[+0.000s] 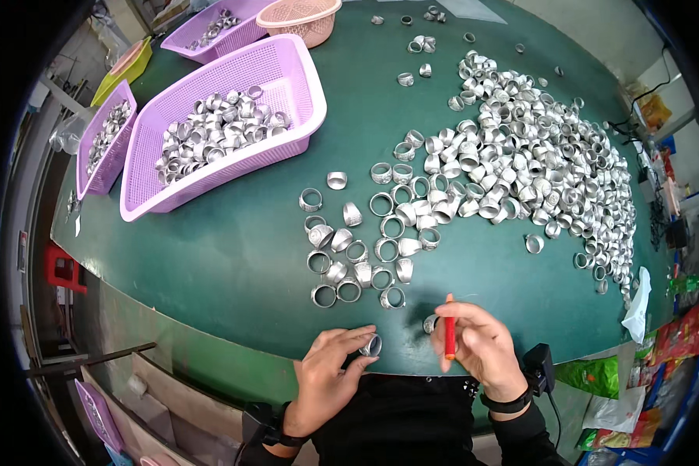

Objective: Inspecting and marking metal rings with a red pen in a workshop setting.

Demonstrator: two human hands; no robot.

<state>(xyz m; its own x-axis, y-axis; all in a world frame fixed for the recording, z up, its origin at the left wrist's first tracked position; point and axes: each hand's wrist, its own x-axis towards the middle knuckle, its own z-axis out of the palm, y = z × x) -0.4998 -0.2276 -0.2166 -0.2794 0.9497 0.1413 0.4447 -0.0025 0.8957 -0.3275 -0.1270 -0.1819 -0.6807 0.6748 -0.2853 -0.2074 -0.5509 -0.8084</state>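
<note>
At the near edge of the table, my left hand (328, 377) pinches a silver metal ring (372, 345) between thumb and fingers. My right hand (478, 349) is closed on a short red stick (450, 334), shaped like a crayon or marker, which it holds almost upright. Just left of those fingers, a loose metal ring (431, 323) lies on the table, partly hidden. Several more rings (349, 290) are spread beyond my hands, some standing on edge and some on their sides.
A large heap of metal rings (536, 155) covers the right of the green table (241, 264). At the far left, a purple basket (307, 116) holds many rings, beside a smaller purple basket (101, 182) with more. A pink basket (311, 33) stands behind. White paper (637, 307) hangs at the right edge.
</note>
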